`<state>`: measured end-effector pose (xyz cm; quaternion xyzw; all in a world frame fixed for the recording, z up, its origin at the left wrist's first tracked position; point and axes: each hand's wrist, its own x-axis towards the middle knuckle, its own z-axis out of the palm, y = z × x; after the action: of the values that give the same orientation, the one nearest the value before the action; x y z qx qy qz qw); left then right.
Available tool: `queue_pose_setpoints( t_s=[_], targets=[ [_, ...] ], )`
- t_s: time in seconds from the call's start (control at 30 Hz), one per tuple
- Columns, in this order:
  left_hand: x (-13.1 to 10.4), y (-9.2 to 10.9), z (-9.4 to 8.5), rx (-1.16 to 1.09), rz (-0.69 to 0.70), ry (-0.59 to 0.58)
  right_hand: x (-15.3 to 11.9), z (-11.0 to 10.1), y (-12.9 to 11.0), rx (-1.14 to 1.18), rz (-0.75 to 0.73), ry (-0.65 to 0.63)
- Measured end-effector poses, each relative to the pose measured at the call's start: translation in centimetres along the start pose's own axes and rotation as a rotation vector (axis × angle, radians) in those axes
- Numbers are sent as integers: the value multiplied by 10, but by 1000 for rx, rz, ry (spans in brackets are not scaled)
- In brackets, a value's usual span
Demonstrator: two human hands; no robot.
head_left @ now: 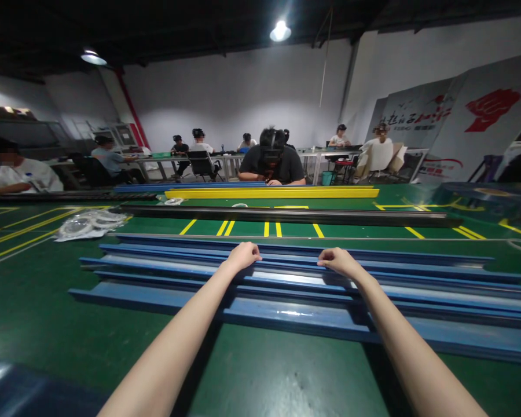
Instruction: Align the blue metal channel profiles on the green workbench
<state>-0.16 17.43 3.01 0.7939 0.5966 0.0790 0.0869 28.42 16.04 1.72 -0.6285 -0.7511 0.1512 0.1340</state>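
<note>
Hands (244,255) (338,262) at blue channels (286,279); blurry lettering (432,116) on banner (462,130).

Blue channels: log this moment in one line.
left hand: at blue channels, grip unclear | right hand: at blue channels, grip unclear | black bar: beyond them

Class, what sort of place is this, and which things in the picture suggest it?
Probably a workshop or training room: long blue rails lie on a big green table marked with yellow lines, and several people sit in the background.
</note>
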Motion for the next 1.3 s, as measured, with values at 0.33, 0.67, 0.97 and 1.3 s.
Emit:
queue_pose_setpoints(
  t_s=[0.33, 0.67, 0.97, 1.3],
  targets=[
    [5, -4, 5, -45, 65, 27, -2, 17, -3, -126, -33, 188],
    [-1, 1, -10, -48, 83, 244, 0, 4, -8, -34, -200, 503],
    [-27, 7, -53, -179, 136, 463, -33, -57, -52, -141, -323, 746],
    [-91, 21, -86, -195, 208, 580, -102, -66, -87, -126, -306, 824]
  ],
)
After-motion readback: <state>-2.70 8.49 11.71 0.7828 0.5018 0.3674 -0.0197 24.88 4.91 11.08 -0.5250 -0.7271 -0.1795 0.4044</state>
